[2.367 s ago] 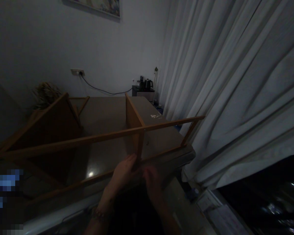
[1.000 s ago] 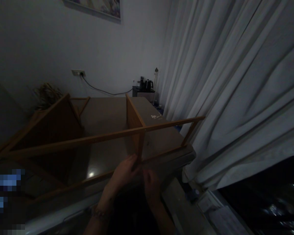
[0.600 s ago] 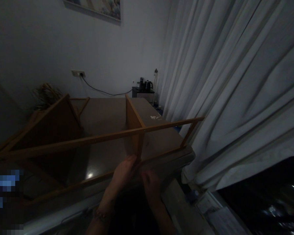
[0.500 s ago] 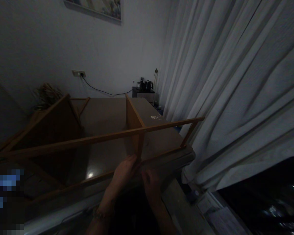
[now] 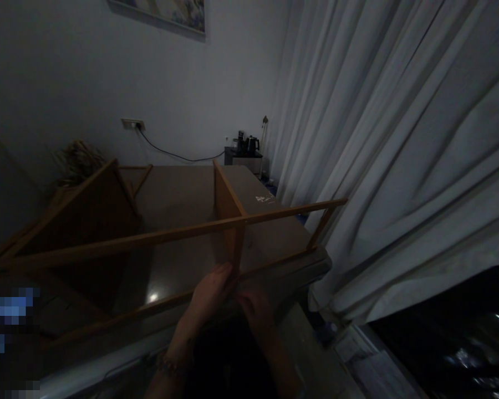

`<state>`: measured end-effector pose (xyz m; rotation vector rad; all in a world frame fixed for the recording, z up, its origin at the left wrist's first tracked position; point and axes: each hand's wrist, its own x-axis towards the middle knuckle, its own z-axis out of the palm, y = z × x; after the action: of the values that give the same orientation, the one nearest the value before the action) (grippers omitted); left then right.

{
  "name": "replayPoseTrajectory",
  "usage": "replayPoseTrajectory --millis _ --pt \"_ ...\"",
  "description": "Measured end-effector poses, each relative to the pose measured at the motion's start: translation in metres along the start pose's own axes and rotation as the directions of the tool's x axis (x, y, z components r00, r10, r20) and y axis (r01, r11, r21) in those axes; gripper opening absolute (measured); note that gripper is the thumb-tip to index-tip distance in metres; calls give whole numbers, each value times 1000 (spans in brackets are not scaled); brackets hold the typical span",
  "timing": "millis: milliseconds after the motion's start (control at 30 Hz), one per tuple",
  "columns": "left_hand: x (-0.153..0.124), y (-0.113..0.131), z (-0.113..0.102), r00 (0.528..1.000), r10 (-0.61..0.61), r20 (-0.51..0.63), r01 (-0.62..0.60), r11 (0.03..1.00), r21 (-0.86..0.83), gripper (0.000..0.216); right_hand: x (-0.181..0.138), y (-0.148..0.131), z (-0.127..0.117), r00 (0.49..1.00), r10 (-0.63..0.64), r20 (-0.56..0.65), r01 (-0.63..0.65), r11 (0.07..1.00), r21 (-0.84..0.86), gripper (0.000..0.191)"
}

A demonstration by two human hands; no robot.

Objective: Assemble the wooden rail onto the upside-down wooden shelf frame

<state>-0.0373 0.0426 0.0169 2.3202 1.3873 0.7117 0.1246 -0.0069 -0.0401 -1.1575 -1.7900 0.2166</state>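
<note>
A wooden shelf frame point(image 5: 174, 233) lies on its side, with panels between its long rails, on a grey-brown tabletop point(image 5: 178, 188). My left hand point(image 5: 213, 285) is closed at the near lower corner of the frame's middle panel, where the panel meets the bottom rail. Close beside it on the right, my right hand point(image 5: 255, 310) has its fingers curled inward near the same joint. Dim light and the fingers hide whatever it may hold. A bracelet point(image 5: 172, 363) circles my left wrist.
White curtains point(image 5: 357, 138) hang along the right side, near the frame's end. A small cabinet point(image 5: 247, 164) with a black kettle point(image 5: 253, 145) stands at the back. From a wall socket point(image 5: 132, 124), a cable point(image 5: 178, 159) runs towards it. Dried plants point(image 5: 81, 160) are at left.
My right hand has shifted slightly left and its wrist has turned a little. My left hand and the frame stay in place.
</note>
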Motion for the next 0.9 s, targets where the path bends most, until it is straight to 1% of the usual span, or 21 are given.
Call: replayPoseTrajectory --millis 100,233,333,367,433,533,600,700,833,900 --pt "0 -1 1 1000 -9 5 9 1000 0 28 0 0 -6 998 -41 37 41 999 -8 17" --pt "0 -2 2 1000 9 0 -9 1000 11 27 0 4 -16 980 -149 136 158 986 -60 30" --pt "0 0 1 1000 1 -8 -1 999 33 28 0 10 -21 954 -188 232 215 972 -94 39" --pt "0 0 1 1000 -2 -7 3 999 36 29 0 13 -22 949 -200 245 231 967 -105 40" --pt "0 0 0 1000 -5 0 5 999 35 30 0 16 -23 945 -236 228 268 956 -121 38" --pt "0 -2 2 1000 -9 5 8 1000 29 30 3 15 -20 944 -295 151 314 941 -124 30" --pt "0 -5 4 1000 -10 4 10 1000 28 30 5 11 -16 950 -285 128 299 947 -114 26" --pt "1 -7 5 1000 -7 3 7 1000 17 29 6 1 -8 970 -216 115 225 971 -78 26" --pt "1 -4 1 1000 4 19 -4 1000 -4 27 6 -5 -1 993 -108 51 108 994 3 27" --pt "0 -2 -1 1000 5 24 -5 1000 -6 26 6 -6 0 998 -60 27 60 998 18 29"
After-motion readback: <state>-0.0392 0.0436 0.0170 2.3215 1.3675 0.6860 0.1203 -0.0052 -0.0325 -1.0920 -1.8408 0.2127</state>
